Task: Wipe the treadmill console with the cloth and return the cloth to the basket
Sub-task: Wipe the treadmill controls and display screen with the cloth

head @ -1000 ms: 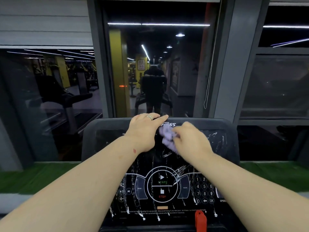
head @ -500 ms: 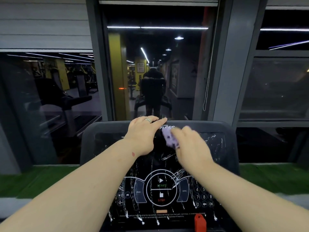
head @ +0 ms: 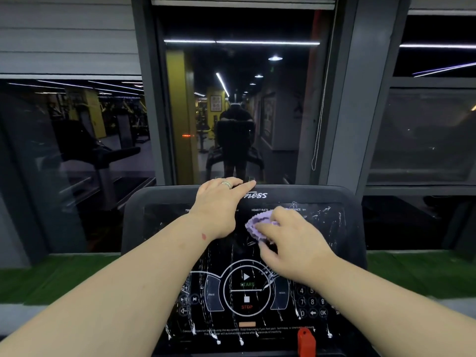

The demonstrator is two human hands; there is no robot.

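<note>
Head view shows the wiping step in progress. The right hand is closed around a bunched lilac cloth and presses it against the upper middle of the treadmill console, just below the row of readout labels. The left hand holds nothing; it lies flat and spread on the console, fingertips over the top edge, and appears to serve as a brace.

White streaks and droplets cover much of the black panel: the upper right corner, the area around the round start/stop dial, and the lower strip near the warning text. On this evidence the wipe is far from complete. The basket is not in view, so the return step cannot be planned from this frame.

The next move calls for firm, overlapping strokes from the cloth's present spot toward the streaked upper right, then downward over the dial and keypad. Pressure on the touch controls should be judged with care (whether the panel is powered cannot be determined here).

Clearance: the right half of the panel is open to the console's rounded edge. To the left, the bracing hand sits just beside the cloth and blocks travel until lifted. A red safety key projects at the lower edge and is a snag point for low strokes.
</note>
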